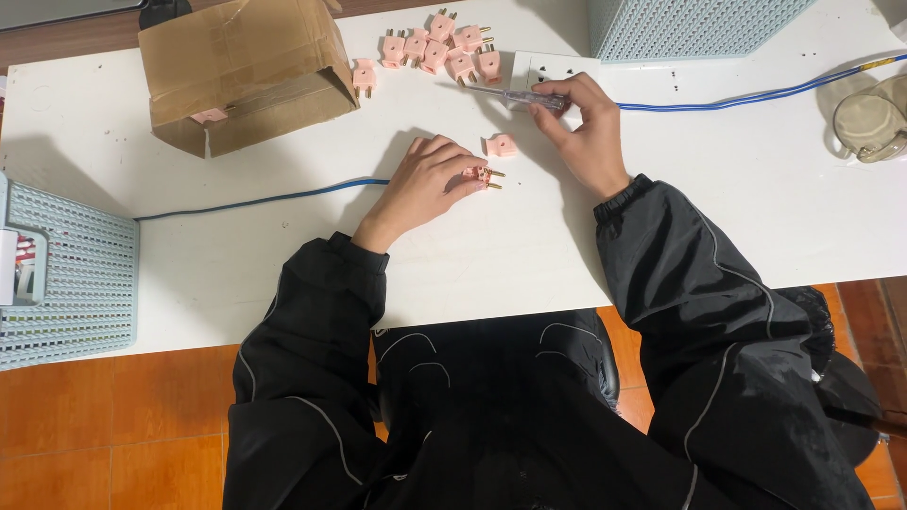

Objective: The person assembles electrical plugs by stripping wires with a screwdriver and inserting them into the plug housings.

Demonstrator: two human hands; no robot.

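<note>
The left hand (427, 181) lies on the white table (283, 255), its fingertips pinching a pink plug half (480, 176) whose brass pins point toward three o'clock; the grasp is closed on that piece. Just beside it, at about one o'clock from the fingertips, a loose pink cover piece (501, 145) sits on the tabletop, apart from both hands. The right hand (586, 127) is curled around a screwdriver (515, 95) with a clear handle, the shaft pointing toward nine o'clock and hovering over a white socket strip (553, 68). By the look of it, the step in hand is the work on one opened plug: the body is steadied by one hand while the tool is readied in the other. The next move seems to call for bringing the screwdriver tip down toward seven o'clock to the held piece and keeping the plug from rolling under pressure. At twelve o'clock a heap of pink plugs (439, 49) waits, a torn cardboard box (246, 76) lies at ten o'clock, and a blue cable (265, 198) runs away toward nine o'clock from under the left hand.
</note>
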